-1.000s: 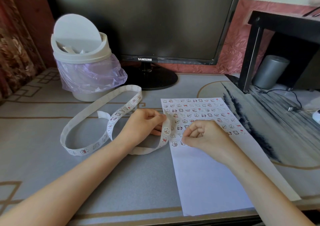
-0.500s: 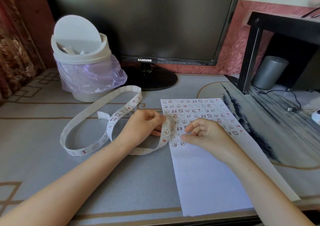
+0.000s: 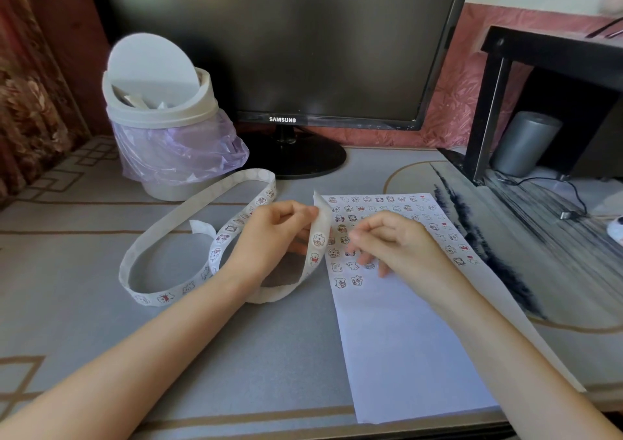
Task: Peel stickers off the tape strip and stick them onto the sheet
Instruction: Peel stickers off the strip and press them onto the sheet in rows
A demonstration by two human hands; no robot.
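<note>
- The left hand (image 3: 276, 237) pinches the tape strip (image 3: 188, 210) near its free end. That end stands upright against the sheet's upper left corner.
- The rest of the strip lies in loose loops on the grey table (image 3: 84, 321), reaching back to the foot of the lidded bin (image 3: 158, 109).
- The right hand (image 3: 394, 240) hovers over the white sheet (image 3: 404, 338) with curled fingers, thumb and forefinger close together and aimed at the strip. I cannot tell whether they hold anything.
- Rows of small stickers (image 3: 371, 208) fill the sheet's upper part; the lower half is blank.
- The sheet's left edge runs just beside the strip's nearest loop, and its bottom edge lies near the table's front edge.
- Bare tabletop lies left of the left forearm; the monitor (image 3: 279, 34) and a black shelf (image 3: 539, 51) close off the back and right.
</note>
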